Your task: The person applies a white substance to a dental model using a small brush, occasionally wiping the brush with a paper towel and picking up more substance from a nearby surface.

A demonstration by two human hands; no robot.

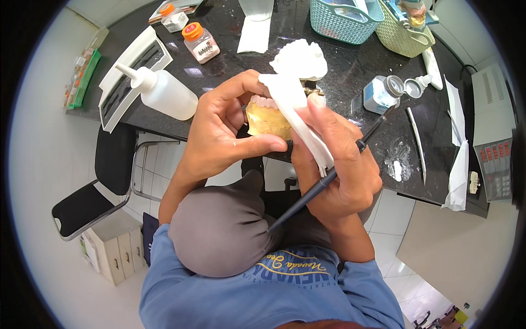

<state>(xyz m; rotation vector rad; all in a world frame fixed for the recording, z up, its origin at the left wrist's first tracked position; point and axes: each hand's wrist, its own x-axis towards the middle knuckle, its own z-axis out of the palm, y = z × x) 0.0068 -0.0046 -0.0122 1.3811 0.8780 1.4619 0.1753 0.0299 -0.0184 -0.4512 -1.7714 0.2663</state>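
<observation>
My left hand [216,123] is closed around a yellow dental cast [267,119] with a row of pinkish-white teeth on top. Its thumb runs along the near side of the cast, and the fingers curl behind it. A folded white tissue [287,100] hangs down from the cast between my hands, pinched in my right hand [342,170]. That same hand also grips a dark-handled brush [307,198], slanted with its tip up to the right, apart from the cast. A small brass-coloured metal piece [313,91] shows behind the tissue, partly hidden.
Beyond my hands lies a white plaster piece [300,60]. A squeeze bottle [170,97] and an orange-capped jar [201,43] stand left. An open-lidded jar [382,94], a slim pale tool [416,143] and a grey device [493,137] are right. Baskets [346,24] sit at the back.
</observation>
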